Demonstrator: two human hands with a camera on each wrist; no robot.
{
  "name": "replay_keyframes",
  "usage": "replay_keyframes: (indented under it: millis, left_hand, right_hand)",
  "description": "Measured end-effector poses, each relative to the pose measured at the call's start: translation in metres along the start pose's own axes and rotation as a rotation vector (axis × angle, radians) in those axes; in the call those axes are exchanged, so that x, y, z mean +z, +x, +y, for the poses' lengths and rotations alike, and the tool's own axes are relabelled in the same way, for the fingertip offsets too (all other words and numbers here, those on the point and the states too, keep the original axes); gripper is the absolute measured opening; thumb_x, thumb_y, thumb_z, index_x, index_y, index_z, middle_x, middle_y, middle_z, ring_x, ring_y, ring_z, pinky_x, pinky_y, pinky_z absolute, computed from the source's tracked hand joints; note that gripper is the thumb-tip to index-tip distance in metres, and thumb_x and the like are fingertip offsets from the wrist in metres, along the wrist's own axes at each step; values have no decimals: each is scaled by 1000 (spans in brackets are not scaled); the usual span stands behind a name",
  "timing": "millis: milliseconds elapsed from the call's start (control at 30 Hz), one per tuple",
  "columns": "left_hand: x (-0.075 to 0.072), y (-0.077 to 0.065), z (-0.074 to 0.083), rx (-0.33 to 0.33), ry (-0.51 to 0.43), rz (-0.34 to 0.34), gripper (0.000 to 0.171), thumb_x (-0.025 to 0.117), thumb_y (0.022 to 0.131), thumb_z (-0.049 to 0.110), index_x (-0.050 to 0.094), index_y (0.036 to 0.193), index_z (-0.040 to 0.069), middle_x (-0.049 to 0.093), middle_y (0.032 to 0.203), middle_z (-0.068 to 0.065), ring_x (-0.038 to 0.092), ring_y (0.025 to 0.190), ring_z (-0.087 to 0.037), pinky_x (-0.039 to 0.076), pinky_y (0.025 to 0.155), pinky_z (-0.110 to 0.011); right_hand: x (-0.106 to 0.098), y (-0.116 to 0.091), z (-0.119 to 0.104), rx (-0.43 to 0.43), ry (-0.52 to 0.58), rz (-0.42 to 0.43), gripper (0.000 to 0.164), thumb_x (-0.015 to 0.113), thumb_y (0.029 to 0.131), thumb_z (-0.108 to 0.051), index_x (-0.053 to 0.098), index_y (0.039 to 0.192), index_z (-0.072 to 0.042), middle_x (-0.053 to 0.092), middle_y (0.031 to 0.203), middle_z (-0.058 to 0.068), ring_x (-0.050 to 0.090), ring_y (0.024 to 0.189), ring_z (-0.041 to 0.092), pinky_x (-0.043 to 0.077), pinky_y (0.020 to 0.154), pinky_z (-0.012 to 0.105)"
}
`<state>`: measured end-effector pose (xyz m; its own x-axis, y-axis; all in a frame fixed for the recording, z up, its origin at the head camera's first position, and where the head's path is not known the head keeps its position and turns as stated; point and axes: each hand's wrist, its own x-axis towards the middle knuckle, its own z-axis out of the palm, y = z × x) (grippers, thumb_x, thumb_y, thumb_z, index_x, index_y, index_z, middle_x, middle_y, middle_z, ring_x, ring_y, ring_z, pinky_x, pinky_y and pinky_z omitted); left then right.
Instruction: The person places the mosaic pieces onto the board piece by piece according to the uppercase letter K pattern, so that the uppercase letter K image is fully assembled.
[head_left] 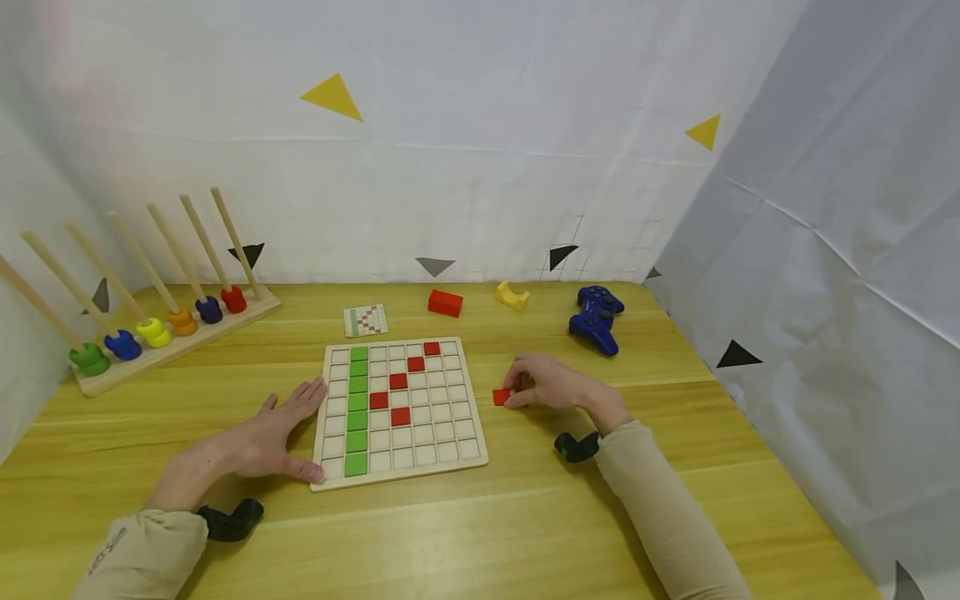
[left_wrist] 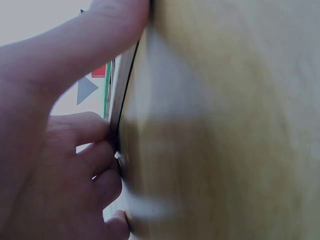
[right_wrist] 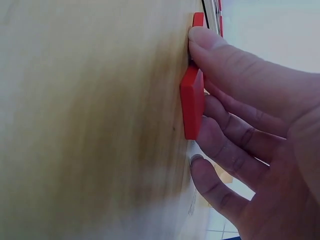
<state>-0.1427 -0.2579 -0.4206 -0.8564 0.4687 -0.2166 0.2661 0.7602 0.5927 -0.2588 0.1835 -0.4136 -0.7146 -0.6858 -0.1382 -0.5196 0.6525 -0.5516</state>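
A wooden grid board (head_left: 465, 400) lies on the table with a green column of tiles (head_left: 357, 402) and several red tiles (head_left: 398, 381) set in it. My left hand (head_left: 262, 440) is spread along its left edge, the thumb at the near corner. Right of the board, my right hand (head_left: 555, 385) pinches a red square tile (head_left: 501, 397) at the tabletop between thumb and fingers. In the right wrist view that tile (right_wrist: 198, 20) shows beyond the thumb tip, and a second red tile (right_wrist: 191, 102) is below the hand, close to the other fingers.
Behind the board lie a small pattern card (head_left: 365, 320), a red block (head_left: 446, 303) and a yellow curved block (head_left: 512, 297). A blue game controller (head_left: 596, 320) sits at the back right. A wooden peg rack (head_left: 180, 337) with coloured rings stands at the left.
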Motion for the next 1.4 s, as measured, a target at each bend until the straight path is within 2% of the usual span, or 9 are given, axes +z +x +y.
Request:
replay_keyframes:
  millis: [467, 600, 767, 867, 967, 1167, 1300, 1400]
  left_hand:
    - [0, -1, 1, -7, -8, -9, 124, 82, 74, 54, 11, 158, -4, 2, 166, -25, -2, 151, -48, -7, 114, -72]
    - [0, -2, 2, -9, -9, -15, 125, 82, 74, 55, 11, 158, -3, 1, 166, -25, -3, 151, -48, -7, 114, -72]
    - [-1, -2, 2, -6, -6, -8, 125, 82, 74, 54, 11, 158, -3, 2, 166, -25, -2, 151, -48, -7, 114, -72]
    - [-1, -2, 2, -6, -7, -9, 124, 82, 74, 54, 11, 158, -3, 2, 166, -25, -2, 151, -48, -7, 114, -72]
    - [-1, -2, 2, -3, -13, -10, 124, 82, 73, 54, 12, 158, -3, 2, 166, -25, -2, 151, -48, -7, 114, -72]
    - [0, -2, 1, 7, -13, 3, 125, 83, 73, 54, 11, 158, -3, 2, 166, -25, -2, 151, -48, -6, 115, -72]
    - [1, -1, 0, 3, -10, 3, 125, 82, 73, 55, 11, 159, -3, 2, 166, -25, -2, 151, -48, -6, 115, -72]
    - [1, -1, 0, 4, -14, 5, 125, 82, 73, 54, 11, 158, -3, 2, 166, -25, -2, 151, -48, -7, 114, -72]
  right_hand:
    - [2, -1, 0, 8, 45, 6, 21, 79, 88, -28, 72, 99, -12, 61, 96, -1, 59, 82, 11, 53, 73, 26]
    - [0, -2, -4, -28, 27, 35, 19, 78, 89, -28, 72, 99, -14, 61, 94, -3, 59, 82, 10, 53, 75, 25]
    - [-8, 3, -26, -117, -16, 56, 16, 78, 89, -27, 73, 98, -14, 62, 92, -3, 58, 85, 12, 55, 80, 35]
    - [-11, 8, -44, -148, -45, 36, 17, 77, 90, -29, 73, 98, -14, 61, 93, -4, 58, 86, 12, 55, 83, 42]
    - [-12, 14, -62, -170, -81, 11, 18, 75, 91, -33, 73, 97, -16, 61, 95, -3, 58, 88, 12, 55, 84, 43]
    - [1, 25, -84, -229, -122, -2, 20, 76, 90, -31, 74, 99, -13, 61, 96, -2, 60, 88, 15, 55, 84, 38]
    - [10, 29, -87, -220, -109, -19, 21, 76, 90, -30, 74, 100, -12, 61, 96, -2, 60, 90, 17, 55, 84, 37]
    - [14, 31, -89, -210, -127, -26, 20, 76, 90, -31, 74, 99, -14, 60, 95, -1, 59, 89, 17, 53, 81, 31]
